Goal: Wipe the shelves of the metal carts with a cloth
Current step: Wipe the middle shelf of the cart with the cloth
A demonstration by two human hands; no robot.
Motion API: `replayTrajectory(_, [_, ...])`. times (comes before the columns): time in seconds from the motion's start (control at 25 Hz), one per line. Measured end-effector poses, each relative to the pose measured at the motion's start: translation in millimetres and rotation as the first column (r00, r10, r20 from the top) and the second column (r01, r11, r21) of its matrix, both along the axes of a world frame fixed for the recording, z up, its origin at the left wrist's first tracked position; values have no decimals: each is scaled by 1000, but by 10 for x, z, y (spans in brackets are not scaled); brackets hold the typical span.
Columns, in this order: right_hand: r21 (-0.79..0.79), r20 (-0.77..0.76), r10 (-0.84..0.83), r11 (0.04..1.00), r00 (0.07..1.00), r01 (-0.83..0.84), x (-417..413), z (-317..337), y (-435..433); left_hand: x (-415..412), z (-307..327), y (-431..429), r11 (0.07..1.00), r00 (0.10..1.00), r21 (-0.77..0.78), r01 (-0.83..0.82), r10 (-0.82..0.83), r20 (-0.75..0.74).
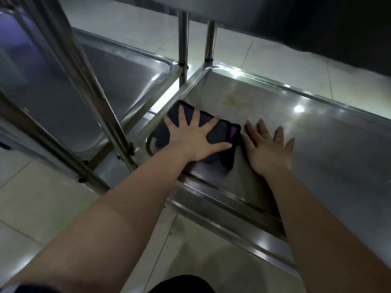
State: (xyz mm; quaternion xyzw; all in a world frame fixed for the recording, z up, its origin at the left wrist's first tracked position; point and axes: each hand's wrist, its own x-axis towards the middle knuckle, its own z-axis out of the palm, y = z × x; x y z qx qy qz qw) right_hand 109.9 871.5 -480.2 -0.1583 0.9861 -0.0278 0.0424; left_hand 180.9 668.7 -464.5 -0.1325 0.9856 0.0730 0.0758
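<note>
A dark folded cloth (222, 132) with a purple patch lies in the near left corner of the low steel cart shelf (317, 144). My left hand (190, 134) presses flat on the cloth with its fingers spread. Just to the right of the cloth, my right hand (268, 149) lies flat on the bare shelf, fingers straight and spread. A yellowish stain (234, 100) marks the shelf beyond the cloth.
A second steel cart's low shelf (110, 85) stands to the left, close beside the first. Upright cart posts (183, 39) rise at the far corners, and slanted posts (84, 81) cross the left. Pale floor tiles (38, 197) surround the carts. A dark wall (328, 24) is behind.
</note>
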Motion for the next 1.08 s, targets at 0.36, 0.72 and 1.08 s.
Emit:
replayTrajectory(0.36, [29, 1, -3, 1000, 1000, 3, 10, 11, 6, -1138, 122, -185, 995, 995, 4, 96, -96, -14])
replayTrajectory(0.72, [14, 39, 8, 1000, 999, -9, -15, 21, -3, 652, -12, -287, 997, 997, 15, 74, -74, 4])
replayTrajectory(1.08, [53, 9, -7, 999, 1000, 6, 60, 15, 718, 477, -13, -277, 998, 998, 4, 59, -59, 13])
